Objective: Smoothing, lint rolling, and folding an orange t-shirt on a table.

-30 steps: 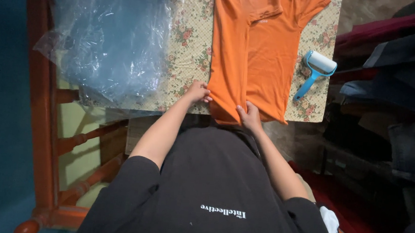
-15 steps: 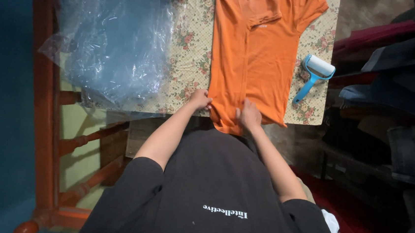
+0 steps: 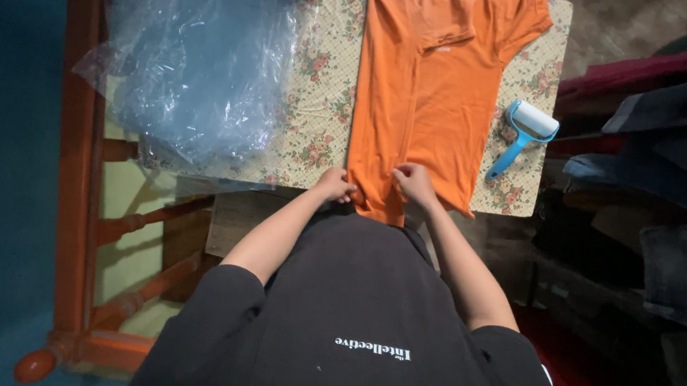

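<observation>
An orange t-shirt (image 3: 437, 94) lies lengthwise on a table covered with a floral cloth (image 3: 317, 109), its left side folded inward. My left hand (image 3: 334, 186) pinches the shirt's bottom hem at the left corner, at the table's near edge. My right hand (image 3: 415, 182) grips the hem a little to the right, fingers closed on the fabric. The hem hangs slightly over the table edge toward my body.
A pile of clear plastic bags (image 3: 199, 59) covers the table's left part. A blue-handled lint roller (image 3: 524, 132) lies right of the shirt. An orange wooden frame (image 3: 74, 196) stands at left. Stacked dark garments (image 3: 656, 160) fill the right side.
Both hands have shifted slightly along the hem, drawing the shirt's lower edge toward me. The shirt's bottom now looks narrower on the left.
</observation>
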